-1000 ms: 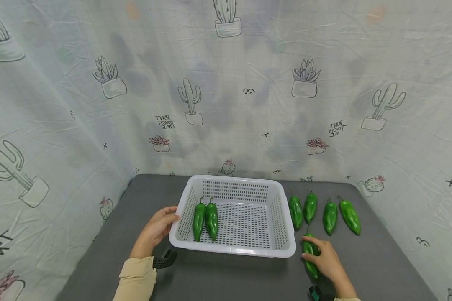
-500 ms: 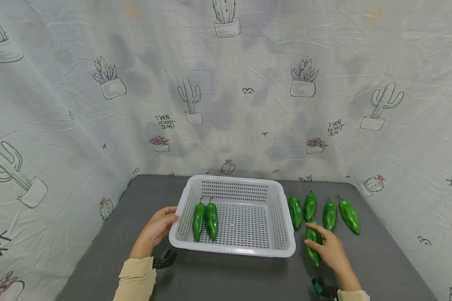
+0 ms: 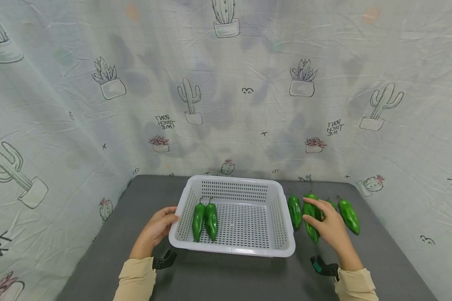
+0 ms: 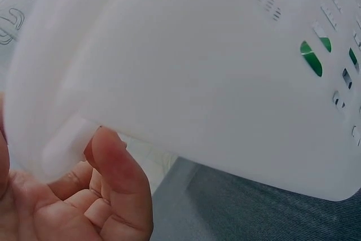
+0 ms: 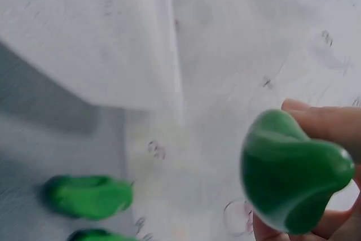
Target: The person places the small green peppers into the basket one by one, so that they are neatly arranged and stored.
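Note:
A white perforated plastic basket (image 3: 231, 253) sits mid-table with two green peppers (image 3: 211, 220) side by side in its left part. My left hand (image 3: 156, 230) grips the basket's left rim; the left wrist view shows its fingers (image 4: 121, 167) curled at the rim's edge. Between thumb and fingers, my right hand (image 3: 332, 225) pinches a green pepper (image 3: 310, 228) to the right of the basket. That held pepper (image 5: 290, 176) appears end-on in the right wrist view, above the table. Other green peppers (image 3: 349, 216) lie around the right hand, partly hidden behind it.
The grey table (image 3: 226, 280) ends at a cactus-printed cloth (image 3: 226, 104) at the back, with cloth at both sides too. One loose pepper (image 3: 295, 212) lies close against the basket's right side.
The right hand has carried its pepper up from the near right of the table, away from me, toward the row of loose peppers. The left hand and the basket have stayed put.

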Demonstrator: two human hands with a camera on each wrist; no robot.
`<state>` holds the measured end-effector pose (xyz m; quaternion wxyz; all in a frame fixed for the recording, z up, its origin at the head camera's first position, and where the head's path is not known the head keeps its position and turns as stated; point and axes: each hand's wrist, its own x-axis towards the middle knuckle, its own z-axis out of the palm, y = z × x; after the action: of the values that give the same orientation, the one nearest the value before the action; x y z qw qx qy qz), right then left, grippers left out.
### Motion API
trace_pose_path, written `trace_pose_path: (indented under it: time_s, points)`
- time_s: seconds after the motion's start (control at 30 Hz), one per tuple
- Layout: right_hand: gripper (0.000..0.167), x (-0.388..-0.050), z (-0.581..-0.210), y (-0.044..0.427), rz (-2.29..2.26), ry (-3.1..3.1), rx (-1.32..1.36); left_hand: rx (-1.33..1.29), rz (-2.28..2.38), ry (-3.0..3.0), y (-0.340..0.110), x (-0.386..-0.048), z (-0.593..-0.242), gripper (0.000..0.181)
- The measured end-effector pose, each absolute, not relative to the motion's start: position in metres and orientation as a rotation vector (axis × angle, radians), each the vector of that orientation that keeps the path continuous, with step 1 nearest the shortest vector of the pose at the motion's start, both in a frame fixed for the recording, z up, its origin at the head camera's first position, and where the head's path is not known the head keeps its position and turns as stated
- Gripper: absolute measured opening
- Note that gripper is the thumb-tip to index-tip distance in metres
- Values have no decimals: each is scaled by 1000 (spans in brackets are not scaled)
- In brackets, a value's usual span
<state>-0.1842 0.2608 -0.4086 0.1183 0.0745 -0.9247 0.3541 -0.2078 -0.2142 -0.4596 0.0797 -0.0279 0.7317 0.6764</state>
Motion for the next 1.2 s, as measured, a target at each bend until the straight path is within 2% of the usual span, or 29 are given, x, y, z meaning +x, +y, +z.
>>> trace_pose_path:
  time_s: [0.57,0.87,1.2]
  points:
    - [51,-227,-378,202,1147,-2613,487,-91,2012,2183,-214,-209,-458,51]
    - [54,-254,-384,164,1419,-2674,540,-100,2005,2193,-215,-208,-458,51]
    - [51,-273,-399,130,1454,-2777,509,-93,1989,2222,-215,-208,-460,51]
